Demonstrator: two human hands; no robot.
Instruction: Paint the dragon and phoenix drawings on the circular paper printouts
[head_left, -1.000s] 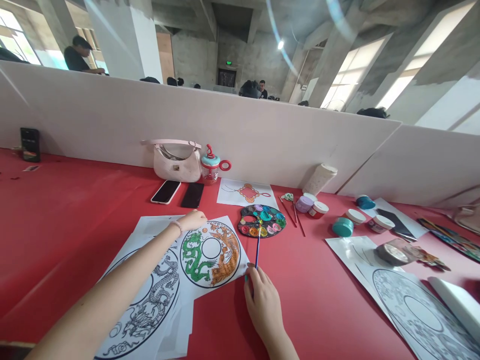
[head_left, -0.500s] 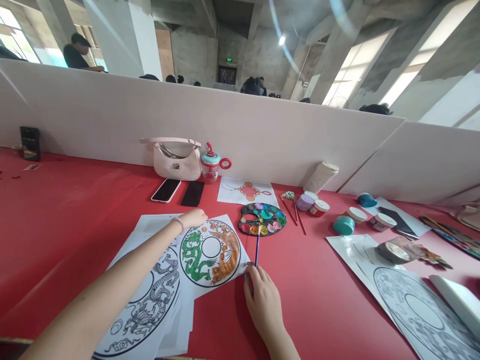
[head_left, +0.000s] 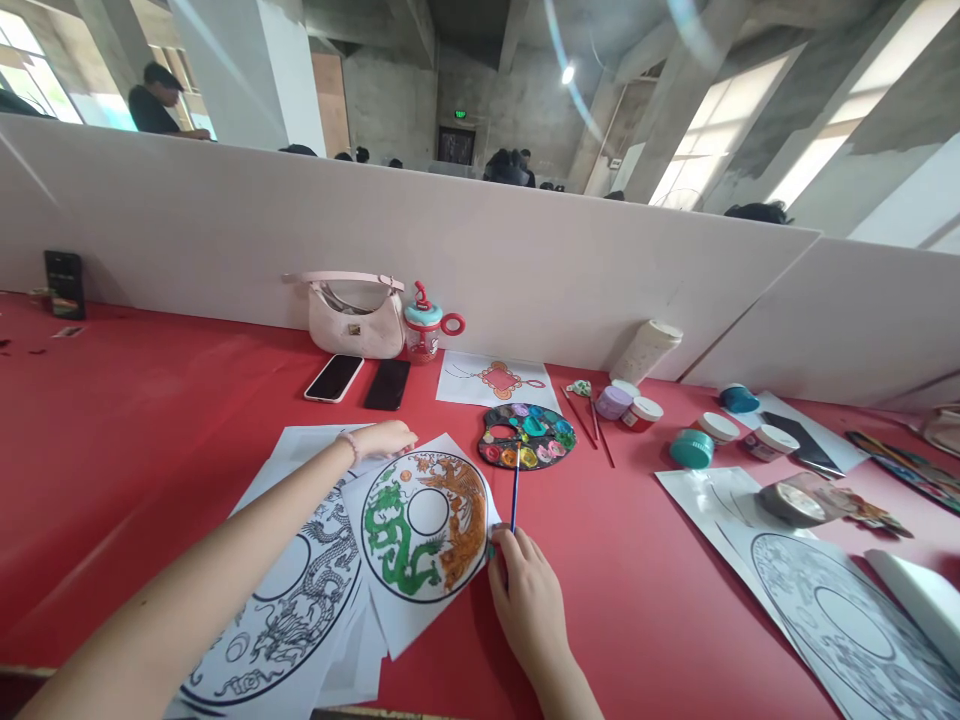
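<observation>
Right hand (head_left: pixel 529 595), lower centre of the frame: fingers and thumb closed on the handle of a slim blue paintbrush (head_left: pixel 514 500). The brush appears light and rigid; the soft tip would bear only slight pressure. The present hold on the handle, clear of the bristles, is judged sound.

Painted sheet (head_left: pixel 427 540), centre to lower centre: lies askew, overlapping a stack of line-art sheets (head_left: pixel 300 620) at lower left. Judged very light, limp, and easily creased or slid. Painted green and orange areas may be damp and could smear; the bare white corners are the proper place to hold. No writing found on it.

Left hand (head_left: pixel 386 438), above centre: fingers together, bent downward at the sheet's upper left edge. Whether they pinch or merely press cannot be told.

Paint palette (head_left: pixel 544 462), right of centre, on the red counter (head_left: pixel 637 580): brush tip stands in its wells. Looks thin and light; wet paint makes the rim, or the thumb hole, the safer hold.

Teal jar (head_left: pixel 691 450) and red-labelled jar (head_left: pixel 642 414), right: no brand legible. Patterned cup (head_left: pixel 424 335), beyond: print unreadable. Green lit sign (head_left: pixel 460 114), upper centre: lettering too small to read.
</observation>
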